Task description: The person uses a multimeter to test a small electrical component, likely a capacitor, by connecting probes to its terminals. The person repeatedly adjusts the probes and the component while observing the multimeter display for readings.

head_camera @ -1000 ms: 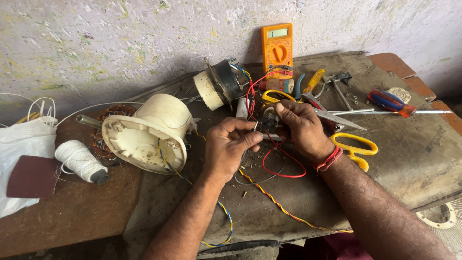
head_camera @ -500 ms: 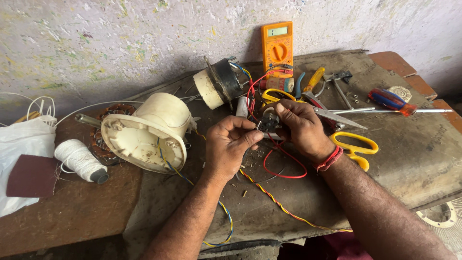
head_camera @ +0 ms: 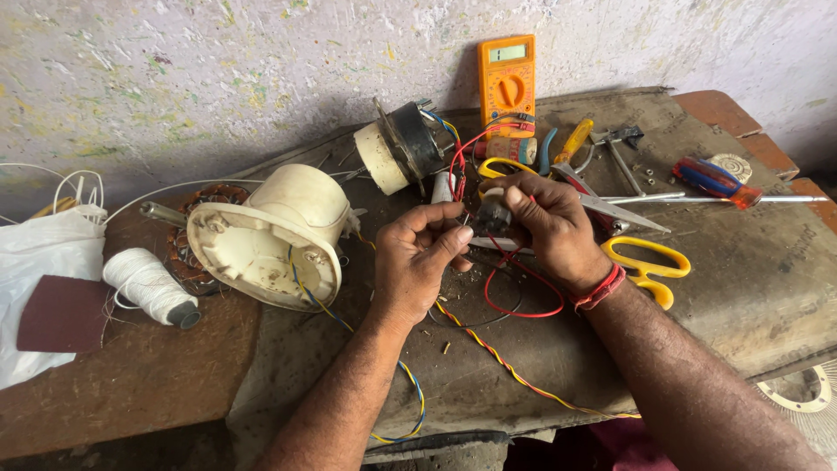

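My right hand [head_camera: 558, 231] grips a small dark cylindrical part [head_camera: 495, 215] with red wires [head_camera: 523, 296] running from it. My left hand [head_camera: 418, 262] pinches at the same part from the left, thumb and forefinger closed on its side or a wire there. Both hands hover just above the worn bench top [head_camera: 741, 262], near its middle. A twisted red-and-yellow wire [head_camera: 506, 366] trails from under the hands toward the front edge.
A cream fan motor housing [head_camera: 270, 235] lies to the left, a motor with a cream cap [head_camera: 397, 148] behind. An orange multimeter [head_camera: 506, 83] leans on the wall. Yellow scissors [head_camera: 641, 257], pliers [head_camera: 567, 144], a screwdriver [head_camera: 724, 183], a thread spool [head_camera: 148, 288] and white bag [head_camera: 44, 262] lie around.
The hands have barely shifted; the left fingers have closed in slightly on the small part. Nothing else on the bench has moved.
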